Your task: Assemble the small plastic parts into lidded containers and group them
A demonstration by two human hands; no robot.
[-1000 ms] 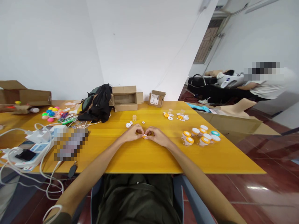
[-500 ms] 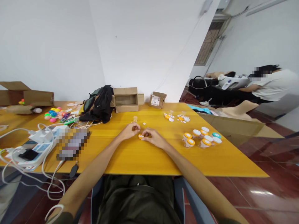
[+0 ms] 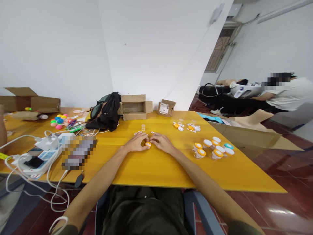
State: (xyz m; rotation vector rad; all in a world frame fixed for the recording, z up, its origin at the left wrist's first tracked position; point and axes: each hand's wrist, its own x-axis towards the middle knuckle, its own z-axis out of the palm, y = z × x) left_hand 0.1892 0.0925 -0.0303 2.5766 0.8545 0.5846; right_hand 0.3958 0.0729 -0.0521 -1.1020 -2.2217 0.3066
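Note:
A small round orange lid with a white middle point(image 3: 148, 144) lies at the table's centre, between my two hands. My left hand point(image 3: 136, 143) curls around its left side, thumb in front and fingers behind. From the right, my right hand point(image 3: 161, 143) has its bent fingertips pressed at the lid's upper right edge; whether a tiny part is between them I cannot make out. Just behind the hands are a small white piece point(image 3: 152, 132) and a clear plastic cup point(image 3: 143, 127). Another white piece is partly hidden behind my left fingers.
Several capped clear jars point(image 3: 212, 148) stand at the right. Loose orange and white parts point(image 3: 192, 128) lie behind them. Cardboard boxes point(image 3: 134, 116) and a black bag point(image 3: 107, 112) line the back. At the left are a power strip point(image 3: 46, 160) with cables, and coloured balls point(image 3: 59, 120).
My left hand has moved down and closed around the orange lid. My right fingers have shifted from over the lid to its right edge. Part of another person's arm now shows at the far left.

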